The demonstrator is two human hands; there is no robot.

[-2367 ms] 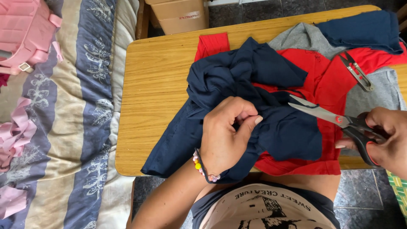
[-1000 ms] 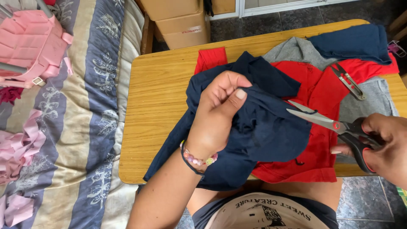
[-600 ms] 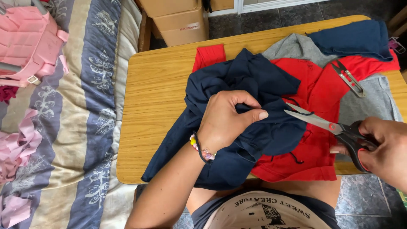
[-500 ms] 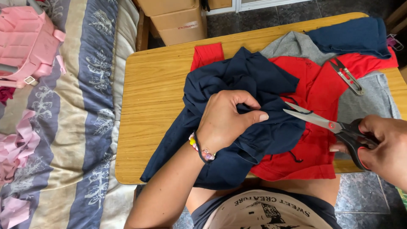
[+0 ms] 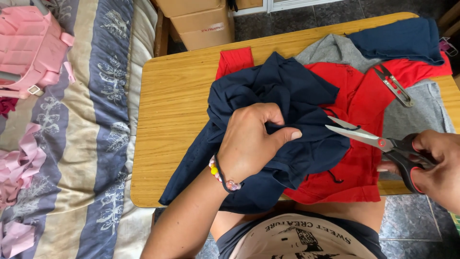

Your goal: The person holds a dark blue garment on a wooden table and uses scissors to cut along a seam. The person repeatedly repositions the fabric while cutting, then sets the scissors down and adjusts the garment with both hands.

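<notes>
Wooden table (image 5: 177,110) is sitting beside a striped bed cover (image 5: 96,120), and on it we are working over a heap of clothing. We are pinching a fold of the navy garment (image 5: 268,96) with our left hand (image 5: 249,144), fingers clenched on the cloth. Our right hand (image 5: 438,165) is gripping the scissors (image 5: 378,141), whose blades are standing slightly parted, pointing at that fold above the red garment (image 5: 354,96).

Bare forearms, no sleeves; beaded bracelet (image 5: 221,173) plus thin dark band on left wrist; dark printed shirt (image 5: 302,237).
</notes>
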